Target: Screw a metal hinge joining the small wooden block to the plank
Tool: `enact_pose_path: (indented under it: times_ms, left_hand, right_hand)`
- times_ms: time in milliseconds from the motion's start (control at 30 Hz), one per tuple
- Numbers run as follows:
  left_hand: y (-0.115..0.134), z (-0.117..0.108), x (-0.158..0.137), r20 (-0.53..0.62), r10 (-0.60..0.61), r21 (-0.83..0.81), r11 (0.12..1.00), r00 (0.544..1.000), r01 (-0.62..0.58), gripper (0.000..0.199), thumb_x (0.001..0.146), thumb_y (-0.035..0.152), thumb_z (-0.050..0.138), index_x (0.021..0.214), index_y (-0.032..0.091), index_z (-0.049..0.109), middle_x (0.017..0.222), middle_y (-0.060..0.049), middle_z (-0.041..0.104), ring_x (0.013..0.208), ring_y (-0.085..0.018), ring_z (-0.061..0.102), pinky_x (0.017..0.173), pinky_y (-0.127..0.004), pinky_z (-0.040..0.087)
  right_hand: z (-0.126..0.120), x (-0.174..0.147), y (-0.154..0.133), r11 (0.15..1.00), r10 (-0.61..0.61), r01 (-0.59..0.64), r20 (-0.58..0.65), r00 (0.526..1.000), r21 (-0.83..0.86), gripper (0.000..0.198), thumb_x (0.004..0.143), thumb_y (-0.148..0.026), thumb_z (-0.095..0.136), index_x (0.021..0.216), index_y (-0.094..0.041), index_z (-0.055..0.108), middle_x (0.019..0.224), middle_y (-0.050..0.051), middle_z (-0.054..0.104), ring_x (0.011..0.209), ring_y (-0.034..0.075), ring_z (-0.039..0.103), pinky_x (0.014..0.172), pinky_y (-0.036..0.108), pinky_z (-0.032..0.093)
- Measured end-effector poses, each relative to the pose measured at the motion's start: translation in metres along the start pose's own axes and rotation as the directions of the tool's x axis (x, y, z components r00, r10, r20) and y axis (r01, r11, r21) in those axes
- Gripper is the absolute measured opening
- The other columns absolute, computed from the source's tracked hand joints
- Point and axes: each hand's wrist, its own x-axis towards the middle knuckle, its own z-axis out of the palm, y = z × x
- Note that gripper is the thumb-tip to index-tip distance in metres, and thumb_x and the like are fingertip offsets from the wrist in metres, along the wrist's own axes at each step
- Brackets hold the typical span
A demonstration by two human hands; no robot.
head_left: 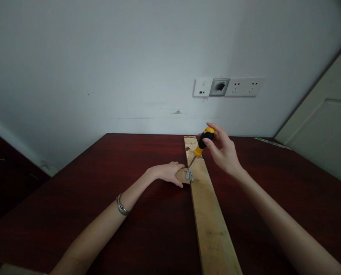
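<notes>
My right hand [224, 151] grips a yellow and black screwdriver [206, 138] by its handle. The screwdriver tilts, its shaft pointing down and left to the upper part of a small metal hinge [189, 175]. One leaf of the hinge lies on a long wooden plank [207, 214], the other on a small wood block [182, 176] against the plank's left edge. My left hand [170, 172] is closed around the block's left end, thumb in front and fingers behind. Whether the tip sits in a screw is too small to tell.
Under everything is a dark red table [147, 236], its far edge against a white wall [147, 57]. Wall sockets [245, 87] and a switch panel [202, 88] are above the table. A pale door [327, 114] stands at the right. A thin patterned strip [272, 143] lies at the far right edge.
</notes>
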Motion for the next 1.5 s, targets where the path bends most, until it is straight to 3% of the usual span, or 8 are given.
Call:
enact_pose_path:
  times_ms: [600,800,1033,1267,1367,1500]
  left_hand:
    - [0.000,0.000,0.000,0.006,0.000,0.009,1.000,1.000,0.000,0.074,0.064,0.054,0.066,0.125,0.016,0.046,0.114,-0.011,0.053,0.106,-0.027,0.048,0.088,-0.032,0.037]
    - [-0.006,0.005,0.001,-0.050,0.032,-0.019,0.999,0.998,-0.033,0.069,0.065,0.051,0.068,0.120,0.015,0.048,0.111,-0.010,0.054,0.104,-0.026,0.048,0.089,-0.033,0.037]
    - [-0.012,0.011,0.001,-0.105,0.072,-0.067,0.995,0.992,-0.080,0.067,0.065,0.049,0.069,0.119,0.014,0.049,0.112,-0.010,0.054,0.104,-0.025,0.049,0.090,-0.034,0.037]
    - [-0.013,0.012,0.001,-0.132,0.072,-0.073,0.994,0.989,-0.082,0.066,0.064,0.048,0.071,0.118,0.016,0.050,0.110,-0.009,0.055,0.103,-0.024,0.050,0.088,-0.033,0.038]
    - [-0.014,0.013,0.001,-0.139,0.068,-0.075,0.994,0.988,-0.079,0.066,0.065,0.049,0.070,0.119,0.017,0.050,0.110,-0.009,0.055,0.102,-0.024,0.050,0.087,-0.033,0.039]
    - [-0.014,0.012,0.001,-0.140,0.075,-0.058,0.995,0.987,-0.084,0.066,0.064,0.049,0.070,0.118,0.016,0.051,0.109,-0.009,0.055,0.101,-0.024,0.050,0.087,-0.032,0.039]
  right_hand:
    - [0.002,-0.001,-0.001,0.998,0.021,-0.023,0.043,0.999,0.053,0.046,0.085,-0.033,0.053,0.130,-0.024,0.041,0.109,0.007,0.061,0.098,0.020,0.060,0.087,0.039,0.050]
    - [0.002,0.000,-0.007,0.994,0.032,-0.040,0.081,0.996,0.105,0.045,0.087,-0.032,0.049,0.131,-0.028,0.042,0.118,0.008,0.057,0.105,0.022,0.057,0.088,0.040,0.050]
    - [-0.010,0.007,-0.016,0.992,-0.078,0.070,0.077,0.994,0.102,0.037,0.092,-0.025,0.039,0.126,-0.034,0.050,0.131,0.000,0.051,0.125,0.020,0.042,0.108,0.047,0.028]
    - [-0.010,0.008,-0.013,0.979,-0.037,0.038,-0.007,0.999,0.201,0.026,0.080,-0.025,0.061,0.106,-0.029,0.060,0.108,0.003,0.060,0.099,0.019,0.059,0.086,0.037,0.051]
    - [-0.009,0.008,-0.014,0.989,-0.054,0.060,-0.043,0.998,0.134,0.017,0.076,-0.025,0.065,0.093,-0.027,0.065,0.102,0.003,0.059,0.096,0.018,0.058,0.082,0.035,0.052]
    - [-0.013,0.009,-0.019,0.991,-0.072,0.073,-0.012,0.997,0.109,0.024,0.086,-0.022,0.052,0.105,-0.028,0.064,0.118,0.004,0.057,0.112,0.020,0.053,0.097,0.042,0.043]
